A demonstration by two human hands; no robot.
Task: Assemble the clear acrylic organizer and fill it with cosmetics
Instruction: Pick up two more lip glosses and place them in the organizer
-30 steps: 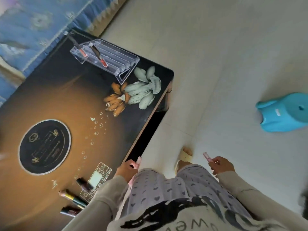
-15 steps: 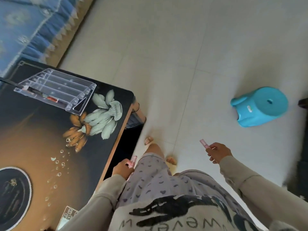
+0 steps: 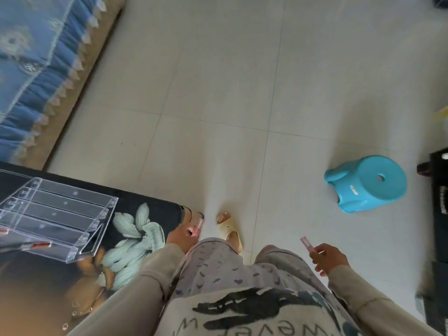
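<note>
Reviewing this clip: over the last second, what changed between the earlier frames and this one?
The view swung right, away from the table: the loose cosmetics near its edge have left the frame, and the acrylic organizer slid to the left edge. The blue stool came fully into view. Unchanged: the left hand and right hand each still grip a pink tube; nothing picked up or released.

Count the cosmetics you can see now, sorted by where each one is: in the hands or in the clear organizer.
In the hands: 2, a pink tube in the right hand and a pink tube in the left hand.
In the acrylic organizer: 1 red-tipped stick, partly cut off by the picture's edge.
Total: 3.
</note>
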